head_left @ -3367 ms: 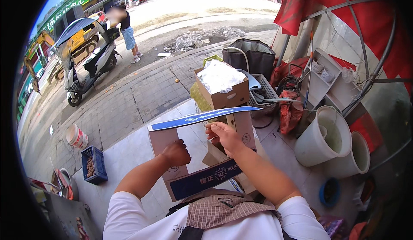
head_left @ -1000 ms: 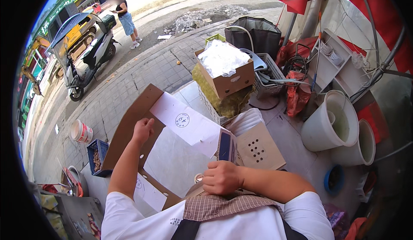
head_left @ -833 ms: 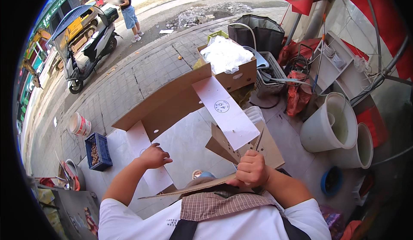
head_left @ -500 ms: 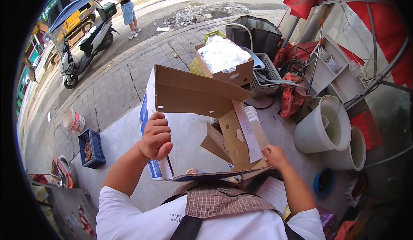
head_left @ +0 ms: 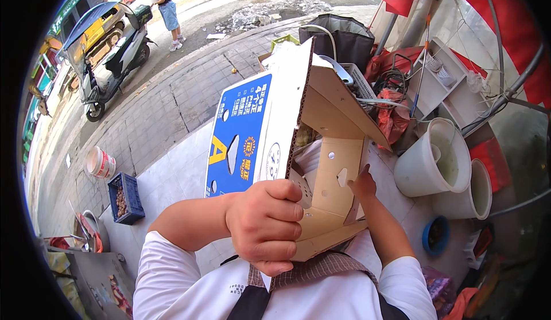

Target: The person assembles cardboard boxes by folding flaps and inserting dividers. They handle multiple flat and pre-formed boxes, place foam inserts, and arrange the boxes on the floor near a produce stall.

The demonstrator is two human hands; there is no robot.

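An open cardboard box (head_left: 252, 105), white and blue outside and plain brown inside, is held tilted in front of my chest. Its hollow side faces right, and oval and round holes pierce its walls. My left hand (head_left: 267, 223) is closed in a fist on the box's near edge, close to the camera. On the opposite side my right hand (head_left: 363, 185) grips the edge of the right wall, with one finger stretched along it. The thumb's hold there is partly hidden. Behind the box, another carton with white material is mostly covered.
A blue crate (head_left: 125, 198) of round brown things and a small white bucket (head_left: 100, 162) stand at left. Two large pale buckets (head_left: 422, 174) and a blue basin (head_left: 435, 235) are at right. Beyond are a black bag (head_left: 344, 33), a scooter (head_left: 117, 62) and a standing person (head_left: 166, 10).
The box has turned so its blue printed side shows and its hollow faces right. My left hand has come nearer and moved right; my right hand has shifted slightly up.
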